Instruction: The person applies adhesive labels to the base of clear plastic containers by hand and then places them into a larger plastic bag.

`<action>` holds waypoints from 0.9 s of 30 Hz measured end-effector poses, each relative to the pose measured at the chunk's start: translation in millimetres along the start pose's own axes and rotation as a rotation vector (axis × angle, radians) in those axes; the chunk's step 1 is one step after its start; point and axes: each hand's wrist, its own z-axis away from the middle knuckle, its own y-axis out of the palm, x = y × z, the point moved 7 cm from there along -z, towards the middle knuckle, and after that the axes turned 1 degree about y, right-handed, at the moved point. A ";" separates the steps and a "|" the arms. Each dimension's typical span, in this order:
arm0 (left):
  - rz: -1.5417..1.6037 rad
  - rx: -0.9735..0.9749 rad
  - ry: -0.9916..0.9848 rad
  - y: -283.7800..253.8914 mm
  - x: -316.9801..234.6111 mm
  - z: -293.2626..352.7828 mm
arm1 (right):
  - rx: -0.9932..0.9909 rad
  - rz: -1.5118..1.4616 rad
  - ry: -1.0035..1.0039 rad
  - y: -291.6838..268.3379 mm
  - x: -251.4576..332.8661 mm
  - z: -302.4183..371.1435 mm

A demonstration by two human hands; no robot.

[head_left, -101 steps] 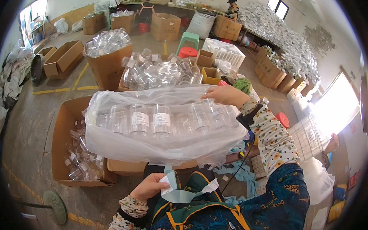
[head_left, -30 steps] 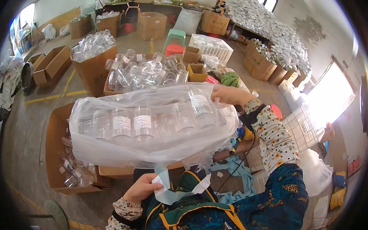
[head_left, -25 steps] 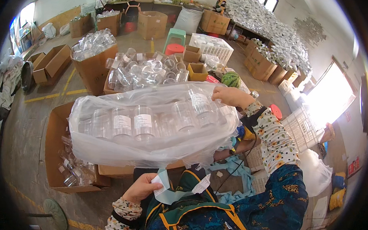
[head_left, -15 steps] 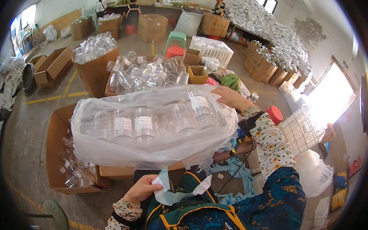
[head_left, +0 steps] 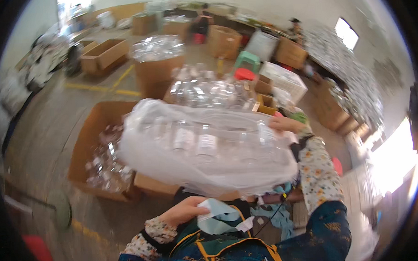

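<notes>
My left hand [head_left: 184, 212] is closed in a pinch on a pale blue strip of label backing [head_left: 215, 216], which curls over my lap and has a white label [head_left: 245, 224] near its far end. In front of me lies a large, cloudy plastic bag [head_left: 206, 174], its mouth spread wide. Clear plastic jars [head_left: 206, 143] lie in a row inside it, and some bear white labels. At the bag's right end my right hand [head_left: 289, 124] bends its fingers over a clear jar [head_left: 266, 134]. Motion blurs those fingertips.
An open carton [head_left: 83, 155] of loose clear jars stands left of the bag. Beyond it are a heap of jars [head_left: 207, 91] and a taller filled carton [head_left: 158, 74]. A red-topped stool [head_left: 245, 74] and a white crate [head_left: 285, 82] stand farther back. Scraps of blue strip [head_left: 281, 220] lie low at right.
My view has swung left, so the scene sits farther right and looks blurred. My left hand still pinches the label strip, and my right hand stays at the bag's right end.
</notes>
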 end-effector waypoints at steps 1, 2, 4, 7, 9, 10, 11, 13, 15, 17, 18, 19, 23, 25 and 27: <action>-0.027 -0.005 0.025 -3.0 1.9 5.4 | 0.012 -0.041 0.020 1.1 11.3 4.6; -0.068 0.032 0.077 -4.1 0.6 6.3 | 0.058 -0.170 0.059 -2.2 3.4 14.5; -0.003 0.054 0.118 -15.0 4.0 14.6 | 0.029 -0.002 0.094 -9.2 34.5 29.2; 0.041 0.009 0.144 -41.2 10.2 36.8 | -0.048 0.041 0.045 -12.9 140.8 45.3; 0.059 0.000 0.139 -47.6 11.7 36.2 | -0.120 0.063 -0.134 -32.5 182.6 53.6; 0.061 0.008 0.129 -48.2 11.3 37.9 | -0.110 0.081 -0.261 -35.5 212.2 48.7; 0.067 -0.010 0.126 -52.3 12.2 40.8 | -0.187 0.034 -0.349 -19.0 266.9 48.9; 0.062 -0.055 0.128 -61.2 16.5 47.8 | -0.196 0.028 -0.555 15.0 352.5 22.3; 0.029 -0.053 0.115 -60.1 14.8 51.4 | -0.181 -0.164 -0.696 47.8 421.6 0.1; -0.018 -0.097 0.116 -65.1 16.0 49.9 | -0.254 -0.110 -0.913 65.2 461.6 -29.0; -0.029 -0.036 0.100 -59.7 13.9 45.0 | -0.336 -0.015 -0.973 62.1 464.3 -30.4; -0.013 -0.026 0.103 -56.5 9.4 42.2 | -0.253 0.052 -0.877 62.2 454.6 -34.2; 0.088 -0.123 0.110 -81.8 24.9 69.7 | 0.125 0.576 -0.286 107.3 387.6 -99.4; 0.146 -0.097 0.087 -80.8 24.7 66.2 | 0.024 0.717 -0.254 115.8 298.1 -136.2; 0.126 -0.065 0.095 -81.2 22.6 64.4 | -0.091 0.760 -0.363 123.6 256.6 -146.6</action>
